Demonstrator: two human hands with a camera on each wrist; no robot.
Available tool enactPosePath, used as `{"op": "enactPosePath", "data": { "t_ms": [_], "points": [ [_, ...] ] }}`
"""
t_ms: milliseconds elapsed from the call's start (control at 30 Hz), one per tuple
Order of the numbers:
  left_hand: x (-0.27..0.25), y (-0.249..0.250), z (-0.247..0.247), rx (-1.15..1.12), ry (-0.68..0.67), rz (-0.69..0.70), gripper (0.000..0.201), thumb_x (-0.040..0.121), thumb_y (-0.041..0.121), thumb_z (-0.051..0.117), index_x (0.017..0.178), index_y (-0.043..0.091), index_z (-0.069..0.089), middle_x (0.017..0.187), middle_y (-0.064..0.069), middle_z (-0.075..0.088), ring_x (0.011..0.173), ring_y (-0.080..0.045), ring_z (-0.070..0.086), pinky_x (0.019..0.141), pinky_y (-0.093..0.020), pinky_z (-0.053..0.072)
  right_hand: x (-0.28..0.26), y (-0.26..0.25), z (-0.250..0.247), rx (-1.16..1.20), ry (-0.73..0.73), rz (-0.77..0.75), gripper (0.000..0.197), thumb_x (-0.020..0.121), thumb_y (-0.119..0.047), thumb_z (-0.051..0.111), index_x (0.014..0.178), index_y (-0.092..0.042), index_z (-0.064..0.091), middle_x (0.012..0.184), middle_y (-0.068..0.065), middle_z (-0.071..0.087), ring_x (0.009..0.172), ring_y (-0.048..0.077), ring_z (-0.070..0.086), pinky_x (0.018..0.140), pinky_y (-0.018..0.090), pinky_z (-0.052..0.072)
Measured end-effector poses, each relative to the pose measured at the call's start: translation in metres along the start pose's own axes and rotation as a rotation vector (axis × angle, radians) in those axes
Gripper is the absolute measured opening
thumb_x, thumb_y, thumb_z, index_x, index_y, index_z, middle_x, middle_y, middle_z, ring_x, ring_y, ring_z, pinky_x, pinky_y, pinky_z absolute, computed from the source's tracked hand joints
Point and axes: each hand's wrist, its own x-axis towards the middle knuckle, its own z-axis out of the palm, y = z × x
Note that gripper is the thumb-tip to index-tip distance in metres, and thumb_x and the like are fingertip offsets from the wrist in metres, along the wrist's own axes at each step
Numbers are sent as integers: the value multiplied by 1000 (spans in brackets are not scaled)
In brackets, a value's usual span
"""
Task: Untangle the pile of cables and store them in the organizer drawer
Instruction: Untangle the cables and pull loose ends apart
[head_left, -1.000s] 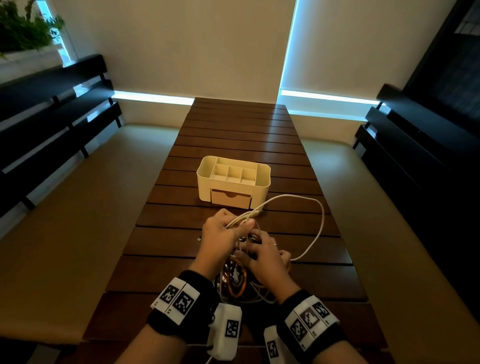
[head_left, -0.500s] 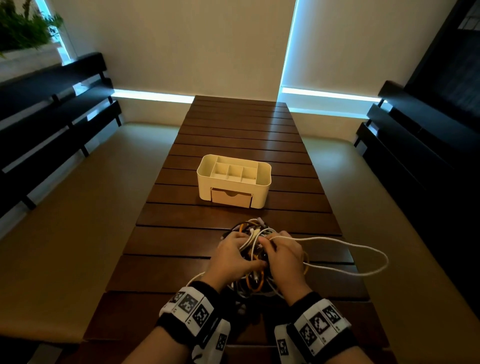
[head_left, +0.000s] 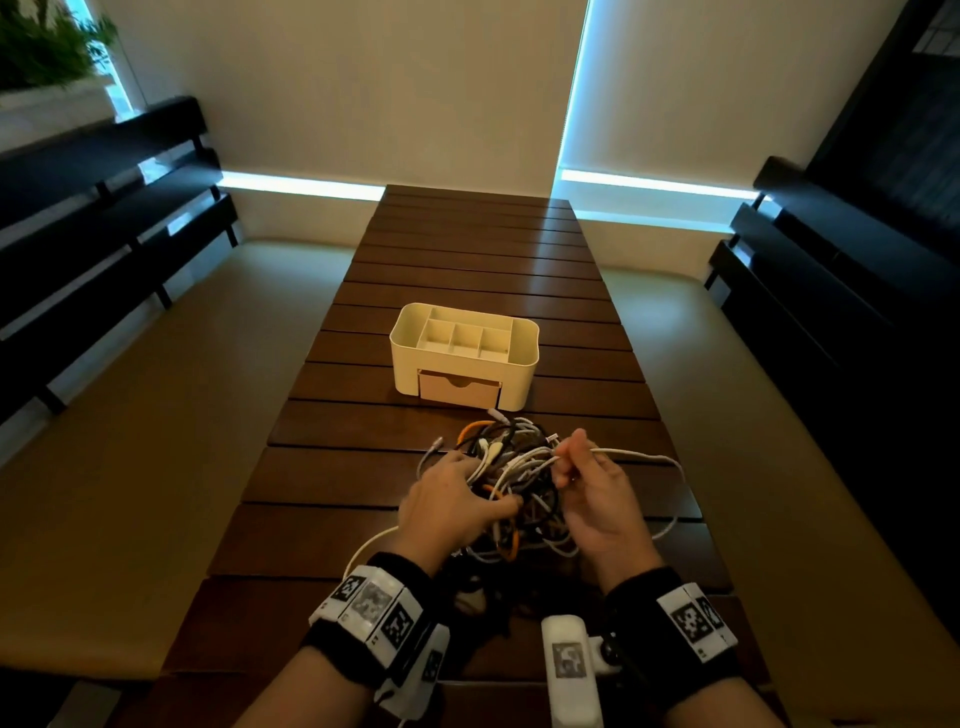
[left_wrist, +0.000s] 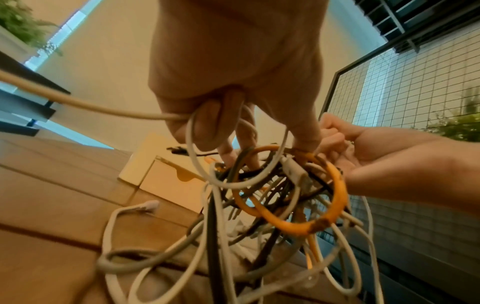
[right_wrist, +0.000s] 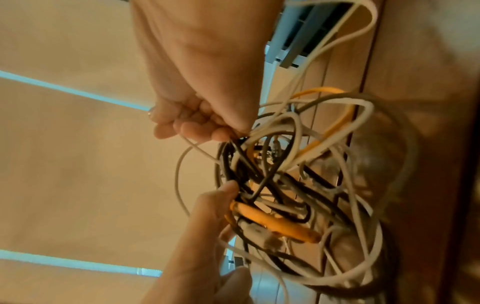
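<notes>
A tangled pile of cables (head_left: 511, 467), white, black, grey and orange, lies on the wooden table just in front of the cream organizer (head_left: 522, 358). The organizer's drawer (head_left: 460, 388) is closed. My left hand (head_left: 470, 483) grips the left side of the pile. In the left wrist view its fingers (left_wrist: 207, 123) are curled through white loops above an orange cable (left_wrist: 336, 197). My right hand (head_left: 569, 460) pinches a white cable (head_left: 641, 455) at the pile's right edge. The right wrist view shows that pinch (right_wrist: 207, 127) above the tangle (right_wrist: 298, 185).
The slatted table (head_left: 467, 249) runs away from me, with padded benches (head_left: 156, 415) along both sides and dark slatted backrests (head_left: 104, 208). The white cable's loop trails over the table's right part (head_left: 675, 519). A plant (head_left: 47, 47) stands at the far left.
The wide white loop stretched to the right has slackened and dropped closer to the pile. Both hands have shifted forward with the tangle, the right one lifting its pinch higher.
</notes>
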Motion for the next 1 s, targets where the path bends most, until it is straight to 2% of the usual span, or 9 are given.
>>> {"op": "enactPosePath", "data": {
  "t_ms": [133,267,367,467,567,633,733,867,1000],
  "points": [
    [0,-7,-8,-149,-8,33,39,70,42,79,102,24,69,111,7,55,102,-7,47,81,-25,39,0,-3,-4,44,-105,93,24,68,-35,65,57,-14,69,54,-2,52,50,7,47,51,15,44],
    [-1,-6,-7,-735,115,-57,23,79,13,73,90,-4,64,95,-12,60,83,-13,58,75,-22,50,-3,-9,1,-616,-254,66,18,92,-15,53,83,-10,68,71,2,62,64,9,57,65,18,49],
    [0,5,-8,-921,84,-78,28,83,21,70,97,-2,63,97,-25,66,86,-31,64,84,-48,52,5,-2,0,-1108,-298,3,15,87,-7,60,92,-20,66,92,-1,68,87,12,63,84,28,52],
    [2,18,-8,-894,-48,-40,33,86,42,59,91,10,69,87,-5,72,87,-19,67,81,-29,53,9,12,4,-1443,-239,-246,12,89,-10,57,93,-14,68,99,4,61,90,20,59,81,29,49],
    [7,20,-6,-897,-146,-108,36,97,34,45,88,12,71,75,4,74,74,-2,68,65,-11,50,7,12,11,-1397,-258,-328,20,90,-8,55,104,-13,69,106,4,66,98,18,60,86,25,47],
    [10,12,-4,-801,-190,-56,33,94,32,53,98,5,72,93,-8,73,83,-8,67,73,-17,51,4,6,13,-1326,-277,-329,26,91,-7,53,112,-15,67,112,1,66,104,12,56,89,20,42],
    [12,-1,-8,-632,-251,30,29,85,41,63,100,18,75,97,-2,73,89,-9,66,84,-26,50,-3,-2,16,-1166,-224,-350,22,91,-5,52,103,-14,69,105,2,67,99,9,58,89,22,44],
    [15,-15,-14,-303,-262,85,28,77,43,73,103,33,69,106,5,70,111,-7,55,110,-37,25,-14,-8,27,-862,-218,-466,20,84,4,60,87,-12,71,83,-6,69,80,-3,64,72,11,49],
    [13,-13,-22,-342,-172,27,42,66,48,80,103,32,70,93,9,70,92,-8,62,81,-30,49,-17,-2,32,-697,-124,-538,20,82,8,61,82,-9,72,81,0,71,76,9,68,68,18,54]
  ]
}}
